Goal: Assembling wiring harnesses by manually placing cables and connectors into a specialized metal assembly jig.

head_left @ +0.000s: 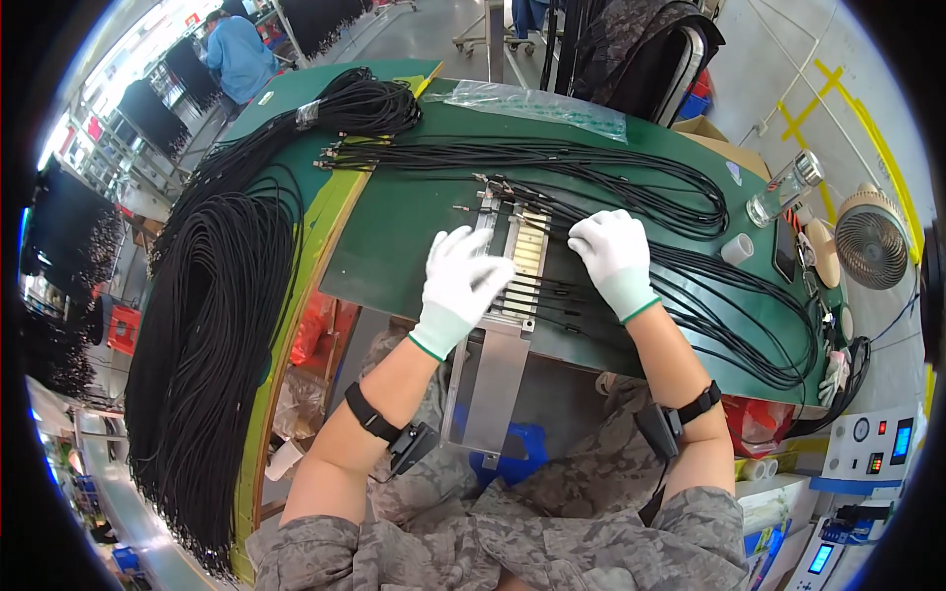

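Fixture: a flat metal jig plate (520,258) lay on the green table (414,217) in front of the person, its pale slotted upper part crossed by parallel grooves, its plain grey lower part (490,389) overhanging the near table edge toward the lap.
Cables in fixture: thin black cables (552,292) ran side by side across the grooves, their small metal ends (485,180) pointing left beyond the plate; their lengths trailed off to the right.
Left hand: the left hand (459,286), in a white glove with a green cuff, lay flat with fingers spread on the left part of the plate, pressing down and grasping nothing.
Right hand: the right hand (615,258), gloved alike, rested palm down with fingers loosely curled on the cables just right of the plate; whether it pinched a cable could not be told.
Loose cable loops: long black loops (709,295) swept over the right half of the table.
Cable bundles: a thick hank of black cable (212,325) hung over the left table edge; a coiled bundle (370,103) lay at the far side.
Surroundings: a clear bottle (783,189), a small white cup (737,248) and a small fan (872,241) stood at the right; a clear plastic bag (542,103) lay at the far edge.
Wrists: a black band (379,424) sat on each forearm.
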{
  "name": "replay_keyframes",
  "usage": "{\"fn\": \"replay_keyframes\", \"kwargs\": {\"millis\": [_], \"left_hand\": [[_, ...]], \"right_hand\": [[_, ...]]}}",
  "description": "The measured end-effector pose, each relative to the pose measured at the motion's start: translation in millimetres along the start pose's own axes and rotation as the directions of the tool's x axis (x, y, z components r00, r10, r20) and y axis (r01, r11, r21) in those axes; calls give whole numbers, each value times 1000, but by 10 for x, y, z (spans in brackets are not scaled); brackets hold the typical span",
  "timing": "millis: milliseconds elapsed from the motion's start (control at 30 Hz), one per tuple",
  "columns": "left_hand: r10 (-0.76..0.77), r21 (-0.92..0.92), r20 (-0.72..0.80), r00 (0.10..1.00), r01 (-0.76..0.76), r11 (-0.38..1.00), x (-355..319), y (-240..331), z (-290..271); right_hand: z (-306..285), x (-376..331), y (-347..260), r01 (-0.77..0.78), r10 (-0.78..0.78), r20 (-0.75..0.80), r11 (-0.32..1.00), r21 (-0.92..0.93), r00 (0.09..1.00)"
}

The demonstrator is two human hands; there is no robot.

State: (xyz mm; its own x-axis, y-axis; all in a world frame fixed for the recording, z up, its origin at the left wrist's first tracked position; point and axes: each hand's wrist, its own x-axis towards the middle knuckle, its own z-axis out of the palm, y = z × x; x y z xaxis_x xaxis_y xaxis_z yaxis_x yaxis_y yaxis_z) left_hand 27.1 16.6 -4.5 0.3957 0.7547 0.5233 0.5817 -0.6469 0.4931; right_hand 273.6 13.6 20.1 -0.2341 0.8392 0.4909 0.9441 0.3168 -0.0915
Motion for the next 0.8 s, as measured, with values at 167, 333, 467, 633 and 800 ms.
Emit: {"fn": "replay_keyframes", "kwargs": {"millis": [167, 333, 467, 633, 800], "left_hand": [[-90, -172, -189, 978, 57, 983, 22, -67, 4], [26, -221, -165, 986, -62, 973, 41, 17, -43], [-103, -295, -277, 955, 17, 955, 25, -111, -80], [-28, -143, -237, 971, -7, 990, 28, -107, -117], [-133, -162, -149, 980, 109, 981, 34, -78, -106]], "right_hand": [[-177, 9, -219, 95, -98, -3, 955, 282, 995], [-75, -57, -527, 32, -81, 65, 833, 553, 995], [-135, -61, -323, -4, -37, 63, 835, 550, 997], [-237, -92, -349, -155, 31, 187, 702, 695, 982], [-140, -63, -257, -14, -55, 134, 884, 468, 989]]}}
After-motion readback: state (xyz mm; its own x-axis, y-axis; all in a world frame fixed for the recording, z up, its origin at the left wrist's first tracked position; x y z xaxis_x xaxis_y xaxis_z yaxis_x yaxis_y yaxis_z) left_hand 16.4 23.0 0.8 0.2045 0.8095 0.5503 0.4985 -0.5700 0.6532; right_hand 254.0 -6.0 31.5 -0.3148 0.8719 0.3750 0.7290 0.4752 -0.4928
